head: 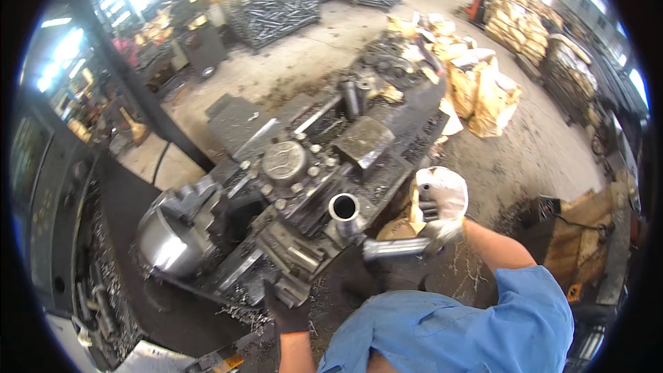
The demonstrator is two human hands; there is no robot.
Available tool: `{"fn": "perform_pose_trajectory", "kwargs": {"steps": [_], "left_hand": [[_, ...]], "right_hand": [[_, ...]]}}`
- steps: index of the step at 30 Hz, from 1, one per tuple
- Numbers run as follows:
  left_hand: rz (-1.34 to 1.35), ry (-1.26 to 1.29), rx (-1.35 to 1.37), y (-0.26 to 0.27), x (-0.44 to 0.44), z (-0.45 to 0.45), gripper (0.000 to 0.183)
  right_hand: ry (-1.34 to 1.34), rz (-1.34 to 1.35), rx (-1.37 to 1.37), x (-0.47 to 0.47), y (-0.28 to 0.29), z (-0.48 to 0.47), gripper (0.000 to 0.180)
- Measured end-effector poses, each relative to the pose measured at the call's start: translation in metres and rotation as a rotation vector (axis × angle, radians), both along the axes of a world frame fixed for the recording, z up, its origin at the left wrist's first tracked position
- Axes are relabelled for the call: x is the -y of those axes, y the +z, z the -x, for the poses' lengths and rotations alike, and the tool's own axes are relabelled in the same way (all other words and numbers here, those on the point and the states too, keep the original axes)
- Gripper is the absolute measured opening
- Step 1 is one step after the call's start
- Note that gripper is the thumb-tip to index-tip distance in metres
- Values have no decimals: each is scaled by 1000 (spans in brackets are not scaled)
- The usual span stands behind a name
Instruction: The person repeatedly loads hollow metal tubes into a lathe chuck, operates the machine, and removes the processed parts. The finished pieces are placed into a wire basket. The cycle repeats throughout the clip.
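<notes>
My left hand, in a dark glove, is at a grey metal part on the near edge of a metal lathe; whether it grips the part is unclear. In a pale, soiled glove, my right hand holds a shiny steel tube roughly level, right of the machine. An open-ended steel tube stands upright on the lathe carriage. Beyond it is the tool post with a round cap ringed by bolts. The lathe chuck lies to the left. Behind my right hand is a whitish bag with metal pieces.
A metal block sits on the carriage. Metal chips lie along the lathe's near edge. Tan sacks stand on the floor beyond. Wire bins of metal parts are farther back. A dark post rises at the left.
</notes>
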State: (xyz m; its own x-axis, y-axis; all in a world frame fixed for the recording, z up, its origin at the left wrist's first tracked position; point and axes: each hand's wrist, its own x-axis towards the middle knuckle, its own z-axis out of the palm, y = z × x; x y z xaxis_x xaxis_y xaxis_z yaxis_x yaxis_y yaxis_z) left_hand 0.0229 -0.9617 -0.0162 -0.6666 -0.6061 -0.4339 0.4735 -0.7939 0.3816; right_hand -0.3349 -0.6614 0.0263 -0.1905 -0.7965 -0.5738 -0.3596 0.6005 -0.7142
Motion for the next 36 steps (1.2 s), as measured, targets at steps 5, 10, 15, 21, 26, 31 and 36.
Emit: {"fn": "perform_pose_trajectory", "kwargs": {"steps": [5,10,15,21,26,31,36], "left_hand": [[101,-122,93,21,0,-10,65],[222,-143,261,35,-9,6,63],[249,-222,199,46,-25,13,61],[107,-291,190,73,-40,10,61],[132,-146,102,60,-13,-5,51],[133,-42,158,54,13,-30,53],[321,199,123,86,20,8,74]], "right_hand": [[-1065,173,321,-42,-69,63,26],[-720,-32,-173,21,-40,79,30],[13,611,-337,146,53,-7,76],[438,864,-264,187,42,-80,62],[356,684,-591,224,-15,-150,72],[213,450,-276,253,17,-133,45],[298,294,68,273,74,-153,76]]}}
